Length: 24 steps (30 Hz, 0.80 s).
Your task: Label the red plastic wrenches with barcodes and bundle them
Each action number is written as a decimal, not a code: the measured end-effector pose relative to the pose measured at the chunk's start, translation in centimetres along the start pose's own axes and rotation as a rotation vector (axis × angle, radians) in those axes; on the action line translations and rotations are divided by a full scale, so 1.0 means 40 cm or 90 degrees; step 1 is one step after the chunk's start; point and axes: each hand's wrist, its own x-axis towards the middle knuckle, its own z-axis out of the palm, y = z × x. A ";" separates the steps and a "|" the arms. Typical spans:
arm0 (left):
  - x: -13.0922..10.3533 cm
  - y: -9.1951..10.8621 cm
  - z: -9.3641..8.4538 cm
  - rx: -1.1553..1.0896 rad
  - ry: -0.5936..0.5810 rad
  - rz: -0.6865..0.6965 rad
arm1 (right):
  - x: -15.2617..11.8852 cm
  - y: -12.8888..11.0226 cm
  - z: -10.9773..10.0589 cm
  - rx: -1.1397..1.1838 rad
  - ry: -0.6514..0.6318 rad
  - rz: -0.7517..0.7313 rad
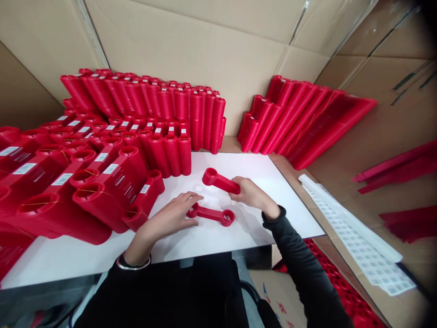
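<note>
My right hand (251,196) is closed on one end of a red plastic bar with ring-shaped ends (221,183), holding it tilted above the white tabletop (249,228). The bar's far ring points left and away from me. Nearer to me lies a second red ring-ended bar (211,213), flat on the table. My left hand (172,214) is at that bar's left end, fingers and thumb apart on either side of it; whether they touch it I cannot tell. A thin loop (232,202), perhaps a rubber band, shows below my right fingers.
Banded stacks of red pieces (102,191), many with white barcode labels, crowd the left side. More red stacks (280,118) lean on the cardboard wall (205,41) at the back right. Label sheets (362,246) lie on cardboard at right. Below the table's right edge are more red pieces (337,278).
</note>
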 end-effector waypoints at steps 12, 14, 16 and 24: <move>-0.019 -0.001 0.047 -0.090 -0.012 -0.016 | 0.122 -0.042 0.126 0.001 -0.042 -0.070; -0.020 -0.004 0.052 -0.098 -0.003 -0.007 | 0.104 -0.019 0.105 0.027 -0.025 -0.069; -0.020 -0.005 0.056 -0.111 0.018 0.011 | 0.069 0.018 0.082 0.078 0.010 -0.048; -0.014 -0.001 0.063 -0.123 0.021 0.025 | -0.043 0.129 0.117 0.100 0.103 0.083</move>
